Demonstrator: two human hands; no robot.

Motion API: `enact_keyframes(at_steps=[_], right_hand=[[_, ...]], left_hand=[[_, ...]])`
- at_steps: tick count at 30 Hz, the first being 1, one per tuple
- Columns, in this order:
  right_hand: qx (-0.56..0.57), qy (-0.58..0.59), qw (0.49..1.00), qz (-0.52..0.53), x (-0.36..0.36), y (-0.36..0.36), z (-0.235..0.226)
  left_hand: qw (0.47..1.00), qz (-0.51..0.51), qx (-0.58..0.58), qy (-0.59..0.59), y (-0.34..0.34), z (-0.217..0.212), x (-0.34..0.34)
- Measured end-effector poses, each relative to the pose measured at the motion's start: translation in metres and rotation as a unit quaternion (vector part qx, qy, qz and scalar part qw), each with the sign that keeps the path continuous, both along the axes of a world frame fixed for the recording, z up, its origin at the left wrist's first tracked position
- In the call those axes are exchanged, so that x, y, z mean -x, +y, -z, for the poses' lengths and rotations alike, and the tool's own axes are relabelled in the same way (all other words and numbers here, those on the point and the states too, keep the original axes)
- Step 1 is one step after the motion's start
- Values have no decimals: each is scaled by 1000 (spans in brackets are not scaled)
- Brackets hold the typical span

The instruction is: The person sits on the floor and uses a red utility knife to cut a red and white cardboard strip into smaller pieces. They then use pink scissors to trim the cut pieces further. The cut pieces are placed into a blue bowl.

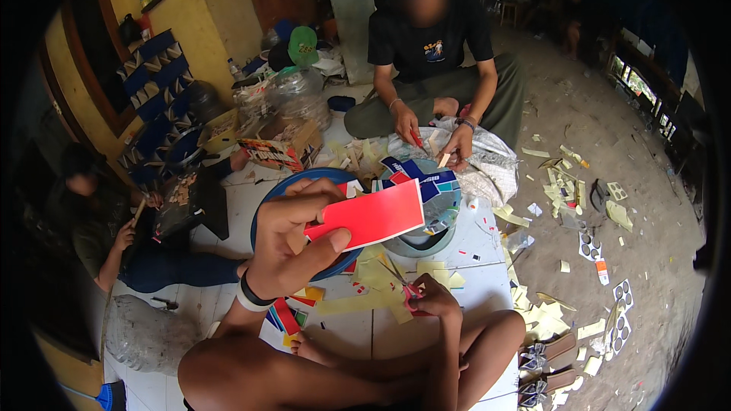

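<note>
My left hand (293, 236) is raised in the middle, pinching a red rectangular sticker sheet or card (373, 215) with a thin white border between thumb and fingers. Lower and to the right, my right hand (437, 297) grips a pair of scissors (412, 294) by its red handles. The blades point up and left, apart from the red piece. Behind my left hand stands a blue basin (263, 209), partly hidden. Beside it is a grey-green basin (423, 246) topped with blue printed pieces (442, 183). Coloured cut pieces (286, 317) lie by my left wrist.
Opposite me sits a person (434, 38) handling small pieces over a white sack (495, 171). Another person (114, 221) works at the left. Yellowish paper scraps (548, 320) litter the tile edge and ground. A cardboard box (285, 144) stands behind the blue basin; sandals (550, 365) lie lower right.
</note>
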State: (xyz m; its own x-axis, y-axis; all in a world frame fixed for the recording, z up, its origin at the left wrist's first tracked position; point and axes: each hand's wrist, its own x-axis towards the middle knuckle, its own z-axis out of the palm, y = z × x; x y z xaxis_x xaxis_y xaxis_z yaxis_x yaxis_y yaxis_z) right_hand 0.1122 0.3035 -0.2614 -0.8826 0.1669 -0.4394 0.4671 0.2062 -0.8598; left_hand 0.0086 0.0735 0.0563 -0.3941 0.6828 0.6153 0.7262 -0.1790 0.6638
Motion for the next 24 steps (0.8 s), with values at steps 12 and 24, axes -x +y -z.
enact_keyframes(at_steps=[12, 24], right_hand=[[221, 428, 874, -65, -37, -40, -165], [245, 485, 839, -18, -40, -53, -175]], left_hand=[[1000, -1, -7, -17, 1, 6, 0], [1000, -24, -12, 5, 6, 6, 0]])
